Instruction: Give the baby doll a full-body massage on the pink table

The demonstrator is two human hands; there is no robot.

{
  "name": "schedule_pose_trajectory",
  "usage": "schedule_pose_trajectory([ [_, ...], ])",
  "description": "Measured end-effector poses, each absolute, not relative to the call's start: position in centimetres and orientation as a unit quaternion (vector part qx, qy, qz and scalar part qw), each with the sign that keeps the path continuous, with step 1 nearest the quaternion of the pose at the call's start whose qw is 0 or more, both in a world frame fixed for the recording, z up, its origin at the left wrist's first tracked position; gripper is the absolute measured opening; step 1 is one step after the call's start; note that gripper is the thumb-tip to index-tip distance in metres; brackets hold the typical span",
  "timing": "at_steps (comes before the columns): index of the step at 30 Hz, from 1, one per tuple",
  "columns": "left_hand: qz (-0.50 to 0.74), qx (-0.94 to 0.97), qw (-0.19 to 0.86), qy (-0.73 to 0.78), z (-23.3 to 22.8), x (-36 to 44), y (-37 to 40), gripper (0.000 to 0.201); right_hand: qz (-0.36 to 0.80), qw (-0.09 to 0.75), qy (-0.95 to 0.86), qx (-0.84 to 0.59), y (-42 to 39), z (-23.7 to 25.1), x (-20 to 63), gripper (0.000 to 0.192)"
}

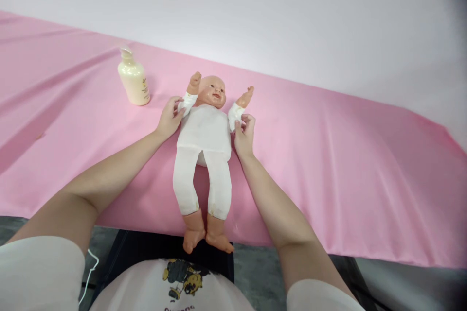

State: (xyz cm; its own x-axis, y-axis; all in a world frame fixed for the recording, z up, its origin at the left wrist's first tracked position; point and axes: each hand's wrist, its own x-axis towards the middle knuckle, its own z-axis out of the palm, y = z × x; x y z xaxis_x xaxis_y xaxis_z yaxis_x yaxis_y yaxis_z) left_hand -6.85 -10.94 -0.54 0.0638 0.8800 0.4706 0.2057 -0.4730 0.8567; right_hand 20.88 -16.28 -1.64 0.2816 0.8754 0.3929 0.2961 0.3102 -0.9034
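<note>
Two hands on doll, lying face-up on pink cloth, feet over near edge. Our left hand cups its sleeved arm, fingers partly curled; our right hand pinches other sleeve cuff. We judge: keep pulls even, gentle, fabric flat. Doll: bald, white bodysuit, arms raised. Pump bottle stands near its head.

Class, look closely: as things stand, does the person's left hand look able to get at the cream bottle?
Probably yes. The left hand rests on the doll's sleeve, and the cream bottle stands upright just beyond it to the left. Only bare pink cloth lies between them, so nothing blocks the way.
</note>
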Motion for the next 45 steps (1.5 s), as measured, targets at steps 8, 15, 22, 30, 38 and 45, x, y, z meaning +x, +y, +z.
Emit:
schedule_pose_trajectory([
  [8, 0.491, 0.68, 0.293, 0.459, -1.7, -7.3, -10.1, 0.051, 0.208, 0.522, -0.616, -0.552, -16.3, -1.4, 20.7, 0.058],
  [15, 0.437, 0.723, 0.214, 0.491, -2.0, -7.6, -10.0, 0.06, 0.193, 0.45, -0.681, -0.545, -16.5, -0.8, 20.8, 0.075],
  [22, 0.461, 0.711, 0.177, 0.501, -2.3, -7.2, -9.9, 0.061, 0.21, 0.456, -0.681, -0.533, -15.7, -2.0, 21.4, 0.07],
  [30, 0.441, 0.723, 0.144, 0.511, -1.5, -7.0, -10.9, 0.05, 0.178, 0.456, -0.682, -0.542, -14.7, -3.2, 22.0, 0.067],
  [38, 0.415, 0.718, 0.145, 0.54, -1.6, -7.3, -10.7, 0.043, 0.191, 0.454, -0.671, -0.554, -14.3, -3.6, 22.4, 0.07],
  [45, 0.403, 0.714, 0.159, 0.55, -2.2, -7.9, -9.9, 0.049, 0.205, 0.451, -0.67, -0.553, -14.5, -3.6, 22.3, 0.074],
])
